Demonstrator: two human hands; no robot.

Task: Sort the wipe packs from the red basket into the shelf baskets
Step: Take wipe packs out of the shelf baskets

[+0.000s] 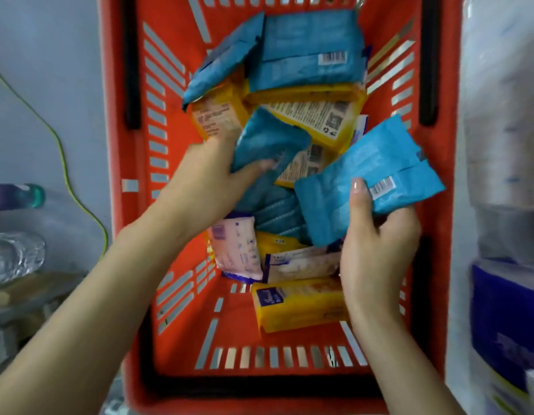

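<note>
**Red basket** (111,121): slotted plastic with a black handle folded along each long rim. Both hands reach inside it.

**Left hand** (206,178): curled round the darker blue pack (268,139). The thumb lies across the pack's upper face and the fingers are hidden behind its left edge. The pack is tilted and raised off the heap.

**Right hand** (379,247): pinches the light blue pack (367,175) at its near edge. The thumb lies flat on the face just beside the barcode and the fingers are curled underneath. This pack is held above the heap, just right of the left hand's pack, and I cannot tell whether the two touch.

**Beyond both hands**
- Two blue packs (307,52) overlap at the far end.
- Yellow packs (316,115) lie under them, printed backs up.

**Between the two wrists**
- More blue packs lie in the heap.
- Pale pink packs (236,250) have purple trim.

**Just left of the right hand**: one yellow pack (301,310) lies flat on the basket floor, with its right end hidden by the hand.

**Left of the left arm, outside the basket**
- Green cable (62,163).
- Clear bottle (17,253).

**Right of the right hand**: white shelf (457,265), blurred, holding a purple package (505,319).
</note>
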